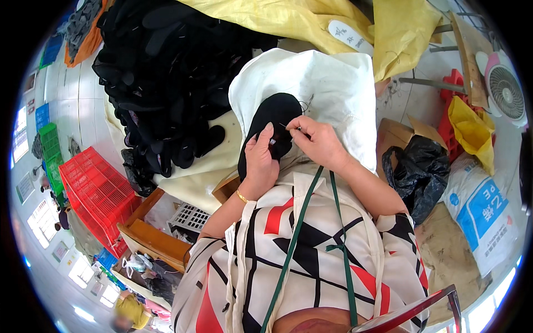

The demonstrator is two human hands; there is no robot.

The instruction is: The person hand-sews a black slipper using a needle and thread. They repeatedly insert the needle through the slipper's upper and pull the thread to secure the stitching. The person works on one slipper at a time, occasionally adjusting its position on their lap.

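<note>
A black cloth shoe (276,108) lies on a white cloth (333,77) in front of me, its toe pointing away. My left hand (262,165) grips its near left side, thumb on top. My right hand (319,143) is at the shoe's right edge, thumb and forefinger pinched on a thin needle (282,126) whose tip meets the black fabric. Dark thread (305,105) loops over the white cloth beside the toe. Just right of my left thumb, a small shiny ornament (272,142) shows on the shoe. My fingers hide part of the shoe's opening.
A large heap of black shoes (166,72) rises at the far left. Yellow sacking (266,14) with a white insole (350,36) lies beyond the cloth. Red crates (97,194) and a wooden drawer (152,238) stand left; a black bag (419,172) and fan (506,91) are right.
</note>
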